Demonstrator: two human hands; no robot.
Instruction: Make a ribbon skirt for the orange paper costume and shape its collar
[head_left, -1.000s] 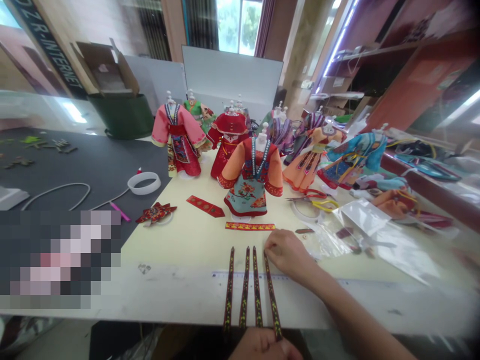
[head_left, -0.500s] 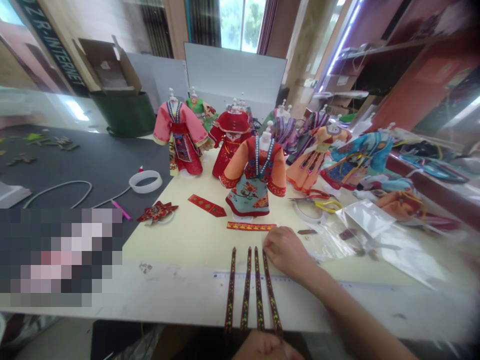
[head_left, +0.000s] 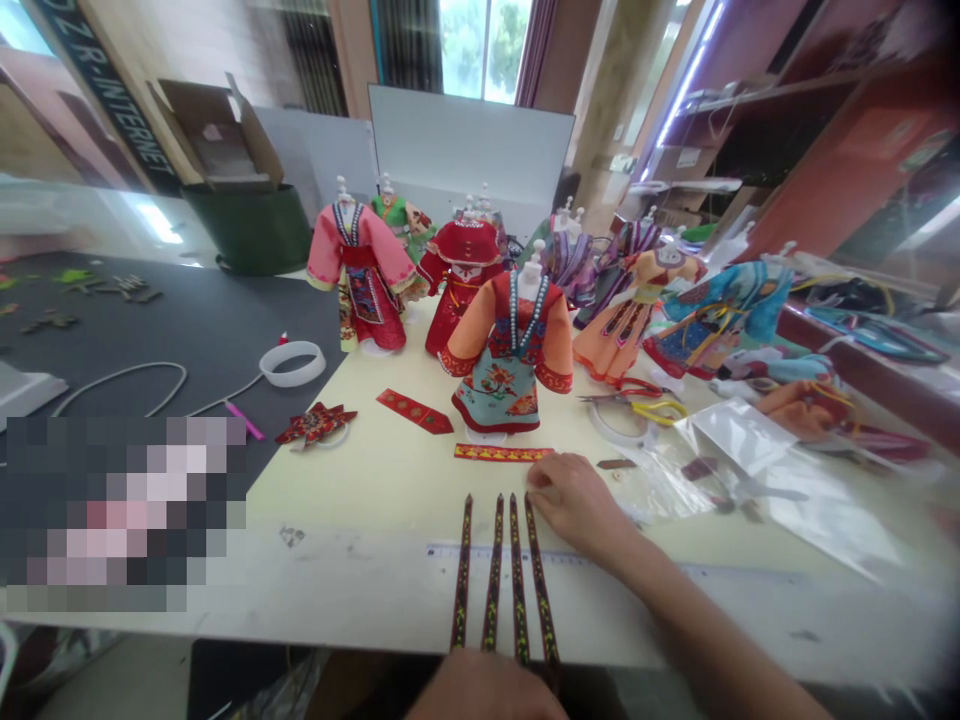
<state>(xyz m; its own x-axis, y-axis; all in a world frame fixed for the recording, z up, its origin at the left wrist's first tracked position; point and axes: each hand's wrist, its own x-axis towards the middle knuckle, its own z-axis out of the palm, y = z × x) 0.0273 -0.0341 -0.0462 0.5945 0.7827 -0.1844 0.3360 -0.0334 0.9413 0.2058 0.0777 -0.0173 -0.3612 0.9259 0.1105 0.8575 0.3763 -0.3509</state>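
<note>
From my end I'm seeing a red fabric flower (head_left: 316,425) lying on the desk (head_left: 375,590), then four patterned strips (head_left: 493,590) running toward the near edge. The left hand (head_left: 487,688) is covering some near ends, its grip hidden from me; the right hand (head_left: 571,508) is bending its fingers narrowly at the rightmost strip's (head_left: 539,575) far tip, pinching or pressing, I can't tell.
</note>
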